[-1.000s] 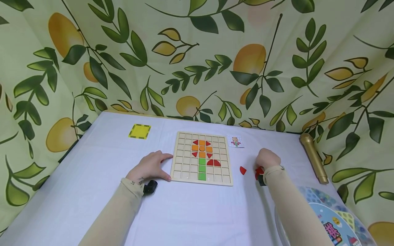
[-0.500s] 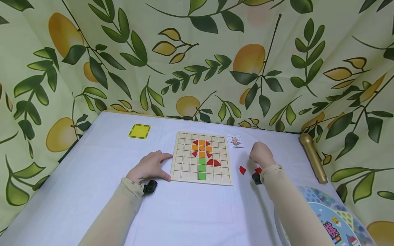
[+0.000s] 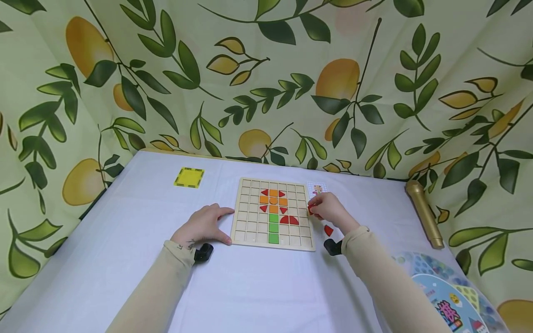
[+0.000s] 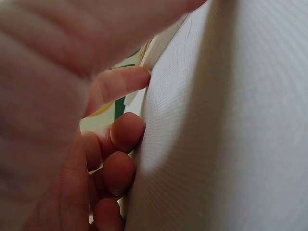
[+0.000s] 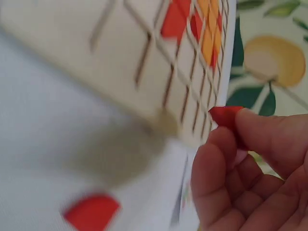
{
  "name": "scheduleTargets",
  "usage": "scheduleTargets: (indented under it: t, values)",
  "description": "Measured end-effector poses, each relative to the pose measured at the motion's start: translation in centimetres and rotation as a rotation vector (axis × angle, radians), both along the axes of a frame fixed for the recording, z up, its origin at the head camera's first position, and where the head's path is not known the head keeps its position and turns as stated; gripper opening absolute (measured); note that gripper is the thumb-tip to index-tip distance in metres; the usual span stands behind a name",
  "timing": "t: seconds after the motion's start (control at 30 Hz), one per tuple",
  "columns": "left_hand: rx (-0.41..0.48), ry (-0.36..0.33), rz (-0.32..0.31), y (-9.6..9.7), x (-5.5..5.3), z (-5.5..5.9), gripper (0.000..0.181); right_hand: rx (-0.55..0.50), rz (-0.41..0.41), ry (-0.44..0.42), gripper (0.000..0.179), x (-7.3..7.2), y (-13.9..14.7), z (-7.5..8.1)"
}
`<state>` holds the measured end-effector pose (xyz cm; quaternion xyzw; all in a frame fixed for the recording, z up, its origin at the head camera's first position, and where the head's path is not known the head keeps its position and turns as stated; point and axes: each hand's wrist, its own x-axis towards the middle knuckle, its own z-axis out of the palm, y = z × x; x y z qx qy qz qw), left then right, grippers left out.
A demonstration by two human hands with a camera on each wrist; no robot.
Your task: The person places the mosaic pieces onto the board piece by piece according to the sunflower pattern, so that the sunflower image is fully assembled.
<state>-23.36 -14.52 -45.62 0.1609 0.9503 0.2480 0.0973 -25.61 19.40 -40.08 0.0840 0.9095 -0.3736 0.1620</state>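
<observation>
In the head view a square wooden grid board (image 3: 251,226) lies on the white cloth. It bears orange pieces (image 3: 273,193), red triangles, a green column (image 3: 273,228) and two red quarter-circles (image 3: 289,220) side by side. My left hand (image 3: 204,225) lies at the board's left edge, thumb and index finger spread against it. My right hand (image 3: 331,209) pinches a red piece (image 5: 227,115) between thumb and index finger, near the board's right edge. The held piece's full outline is partly hidden by fingers. A loose red quarter-circle (image 3: 328,230) lies on the cloth below that hand.
A small pattern card (image 3: 316,188), partly covered by my right hand, lies right of the board. A yellow square frame (image 3: 189,177) sits back left. A gold tube (image 3: 424,215) and a round printed container (image 3: 462,291) are at the right.
My right hand has lifted from the red pieces at the right and moved left to the board's right edge, carrying a red piece. My left hand has stayed put.
</observation>
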Motion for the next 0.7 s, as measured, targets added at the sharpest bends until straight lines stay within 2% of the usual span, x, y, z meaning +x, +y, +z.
scheduleTargets:
  t: [0.2,0.43,0.7]
  values:
    - [-0.001,-0.006,0.005,0.1,0.0,0.0,0.094,-0.075,0.014,-0.015,0.024,1.2,-2.8,-0.7]
    - [-0.006,-0.005,-0.002,0.0,0.0,0.1,0.093,-0.161,-0.020,-0.054,0.018,2.4,-4.6,-1.8]
    - [-0.003,-0.008,0.005,0.1,0.0,0.1,0.094,-0.141,-0.018,-0.067,0.011,2.9,-5.4,-2.5]
